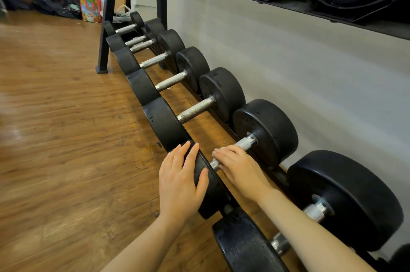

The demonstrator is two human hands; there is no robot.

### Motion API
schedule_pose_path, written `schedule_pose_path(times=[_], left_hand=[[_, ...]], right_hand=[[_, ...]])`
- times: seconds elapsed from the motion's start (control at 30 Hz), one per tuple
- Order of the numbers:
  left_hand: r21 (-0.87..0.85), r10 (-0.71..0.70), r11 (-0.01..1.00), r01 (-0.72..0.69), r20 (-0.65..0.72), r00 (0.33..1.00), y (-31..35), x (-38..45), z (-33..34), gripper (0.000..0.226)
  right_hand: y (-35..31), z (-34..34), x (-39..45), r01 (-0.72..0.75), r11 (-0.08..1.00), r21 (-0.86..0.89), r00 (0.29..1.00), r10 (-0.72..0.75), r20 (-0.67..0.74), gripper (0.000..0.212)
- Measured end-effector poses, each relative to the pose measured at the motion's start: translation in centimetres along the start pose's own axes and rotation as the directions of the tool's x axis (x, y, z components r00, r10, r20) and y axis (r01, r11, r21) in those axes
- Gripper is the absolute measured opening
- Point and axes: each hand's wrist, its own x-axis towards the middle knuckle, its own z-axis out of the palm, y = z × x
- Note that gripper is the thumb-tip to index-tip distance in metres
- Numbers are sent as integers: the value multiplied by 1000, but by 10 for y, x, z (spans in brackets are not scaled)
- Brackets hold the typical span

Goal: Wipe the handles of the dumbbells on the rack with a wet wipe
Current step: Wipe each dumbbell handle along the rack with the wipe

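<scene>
floor (55, 127): brown wooden boards, glossy
wall (299, 67): plain pale grey, behind the lower row
colourful paper bag (90, 8): stands on the floor by the far wall
dark bags and clothes (44, 3): heaped left of the paper bag

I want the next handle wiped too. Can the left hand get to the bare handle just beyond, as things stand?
Probably yes. The left hand rests on the near weight, and the next handle lies uncovered just up the row, nothing across it.
</scene>
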Motion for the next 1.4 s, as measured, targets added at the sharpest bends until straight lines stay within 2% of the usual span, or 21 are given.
schedule_pose_path(times=[0.2, 0.47, 0.77, 1.07, 1.23, 1.4], left_hand=[[-3, 21, 1000, -21, -2, 1000, 0, 0, -2, 58], [-5, 27, 1000, -27, -13, 1000, 1, 1, -2, 58], [-15, 24, 1000, -24, -16, 1000, 2, 1, -2, 58], [-20, 20, 1000, -20, -18, 1000, 3, 1, -3, 58], [-21, 33, 999, -34, -32, 999, 3, 2, -2, 58], [-36, 60, 997, -62, -60, 996, 3, 2, -2, 57]], right_hand=[[1, 7, -6, 0, 999, 54, 995, -6, 100, 52], [9, -7, 0, 97, 995, 36, 972, -102, 212, 60], [12, -2, -1, 118, 992, 33, 976, -122, 180, 59], [14, -6, -6, 147, 989, 14, 970, -147, 195, 71], [11, -1, -9, 227, 974, -13, 939, -216, 270, 82], [23, -9, -9, 110, 991, 76, 976, -122, 178, 73]])
